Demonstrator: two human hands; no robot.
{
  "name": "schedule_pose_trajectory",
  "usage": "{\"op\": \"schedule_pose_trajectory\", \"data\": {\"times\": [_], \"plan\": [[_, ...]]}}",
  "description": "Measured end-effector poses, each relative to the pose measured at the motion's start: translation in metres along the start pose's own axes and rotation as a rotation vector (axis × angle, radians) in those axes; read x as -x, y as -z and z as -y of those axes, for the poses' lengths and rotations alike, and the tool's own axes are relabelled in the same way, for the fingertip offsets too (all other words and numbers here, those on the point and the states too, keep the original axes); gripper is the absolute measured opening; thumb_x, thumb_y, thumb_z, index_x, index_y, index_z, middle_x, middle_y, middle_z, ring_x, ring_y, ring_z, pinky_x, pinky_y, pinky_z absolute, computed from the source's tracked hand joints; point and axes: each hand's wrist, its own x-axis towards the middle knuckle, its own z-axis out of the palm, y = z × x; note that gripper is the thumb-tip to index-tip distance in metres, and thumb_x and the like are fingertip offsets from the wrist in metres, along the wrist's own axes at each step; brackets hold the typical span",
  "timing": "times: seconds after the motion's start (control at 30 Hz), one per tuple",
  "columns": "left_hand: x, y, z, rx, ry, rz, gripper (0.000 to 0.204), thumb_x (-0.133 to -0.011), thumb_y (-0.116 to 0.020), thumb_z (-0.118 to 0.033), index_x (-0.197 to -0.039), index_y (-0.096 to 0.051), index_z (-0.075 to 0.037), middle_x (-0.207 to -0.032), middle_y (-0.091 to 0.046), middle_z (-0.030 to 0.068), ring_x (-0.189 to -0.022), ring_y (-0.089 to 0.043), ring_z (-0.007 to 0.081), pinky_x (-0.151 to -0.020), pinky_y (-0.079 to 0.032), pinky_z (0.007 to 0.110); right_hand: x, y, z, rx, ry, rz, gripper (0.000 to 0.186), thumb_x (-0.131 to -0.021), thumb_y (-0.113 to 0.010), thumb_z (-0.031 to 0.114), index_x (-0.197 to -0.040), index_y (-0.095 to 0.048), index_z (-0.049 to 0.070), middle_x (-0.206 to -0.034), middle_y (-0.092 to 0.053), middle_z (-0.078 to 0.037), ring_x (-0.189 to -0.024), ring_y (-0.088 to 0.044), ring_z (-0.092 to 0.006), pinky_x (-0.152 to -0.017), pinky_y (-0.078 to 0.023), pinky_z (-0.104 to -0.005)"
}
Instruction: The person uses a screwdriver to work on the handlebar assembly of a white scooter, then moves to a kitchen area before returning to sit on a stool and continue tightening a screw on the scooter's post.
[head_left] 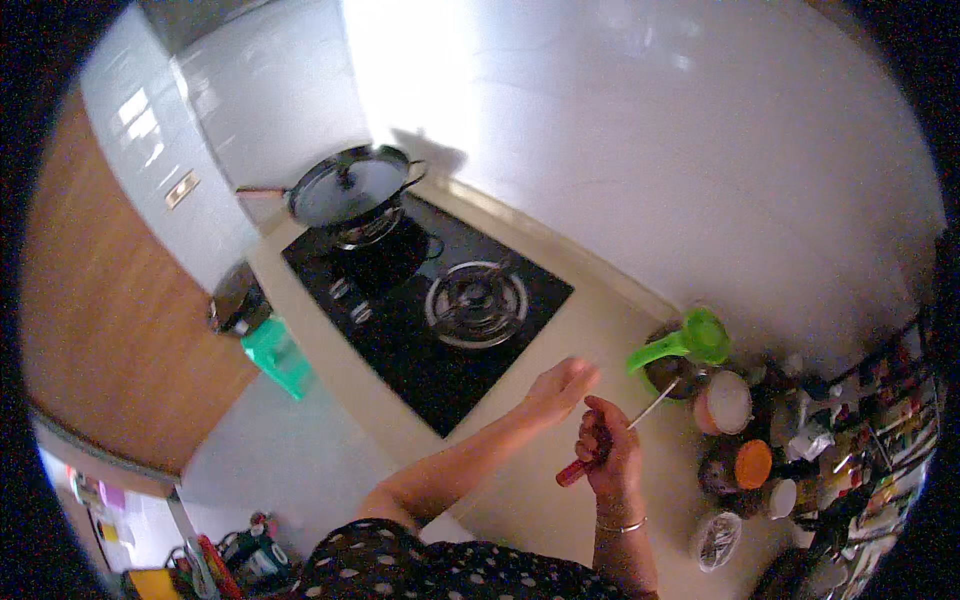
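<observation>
My right hand [615, 445] is closed around the red handle [572, 470] of a tool with a long, thin metal shaft [658, 400], which points up and to the right. Just above and left of it, over the pale counter [530, 470], my left hand [568, 385] is blurred, so its fingers are unclear. Right of both hands a green plastic utensil [700, 340] with a long handle lies on a dark round container [660, 365].
The black hob [410, 360] has a bare burner [476, 305] and a wok-like pan [320, 190] at the back left. Jars [753, 465] and tubs [725, 405] crowd the right. Left, below the counter's edge, are a dark pot [235, 300] and a green plastic object [275, 360].
</observation>
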Motion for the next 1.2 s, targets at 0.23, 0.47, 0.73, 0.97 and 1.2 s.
{"op": "schedule_pose_trajectory", "data": {"times": [0.23,0.47,0.73,0.97,1.2], "plan": [[0.271,0.157,0.056,0.576,0.472,-0.220,0.047,-0.095,-0.040,-0.045,-0.115,-0.054,-0.004,-0.091,-0.060,0.0058,-0.087,-0.055,0.0154,-0.080,-0.043,0.029,0.012,-0.158,-0.146,0.139,-0.320,0.333,0.030,-0.095,-0.048,0.026,-0.107,-0.055,0.000,-0.076,-0.052,-0.001,-0.056,-0.043,-0.0088,-0.047,-0.036,-0.0223],[0.471,0.310,0.058,0.596,0.441,-0.401,0.040,-0.095,-0.048,-0.037,-0.107,-0.055,0.001,-0.087,-0.060,0.0054,-0.080,-0.057,0.0132,-0.075,-0.047,0.028,0.085,-0.346,-0.333,0.302,-0.653,0.664,0.033,-0.095,-0.048,0.025,-0.115,-0.052,0.000,-0.078,-0.053,-0.001,-0.056,-0.043,-0.0084,-0.046,-0.036,-0.0224],[0.601,0.448,0.117,0.718,0.504,-0.617,0.038,-0.091,-0.057,-0.031,-0.108,-0.057,0.003,-0.090,-0.064,0.0080,-0.079,-0.061,0.0159,-0.074,-0.050,0.030,0.126,-0.497,-0.490,0.378,-0.875,0.960,0.049,-0.095,-0.049,0.029,-0.136,-0.037,0.005,-0.100,-0.058,-0.007,-0.079,-0.058,-0.0161,-0.069,-0.050,-0.0291],[0.638,0.550,0.179,0.941,0.379,-1.150,0.033,-0.095,-0.049,-0.027,-0.105,-0.056,0.004,-0.091,-0.063,0.0091,-0.082,-0.060,0.0167,-0.076,-0.050,0.031,0.116,-0.633,-0.608,0.403,-1.025,1.250,0.068,-0.095,-0.048,0.035,-0.146,-0.013,0.007,-0.118,-0.053,-0.017,-0.098,-0.057,-0.0220,-0.087,-0.046,-0.0340],[0.668,0.654,0.209,0.917,0.295,-1.475,0.026,-0.095,-0.050,-0.021,-0.100,-0.057,0.004,-0.090,-0.062,0.0067,-0.080,-0.059,0.0143,-0.074,-0.049,0.028,0.124,-0.758,-0.728,0.475,-1.472,1.390,0.066,-0.092,-0.055,0.034,-0.143,-0.020,0.011,-0.109,-0.059,-0.016,-0.079,-0.060,-0.0163,-0.069,-0.050,-0.0260]]}}
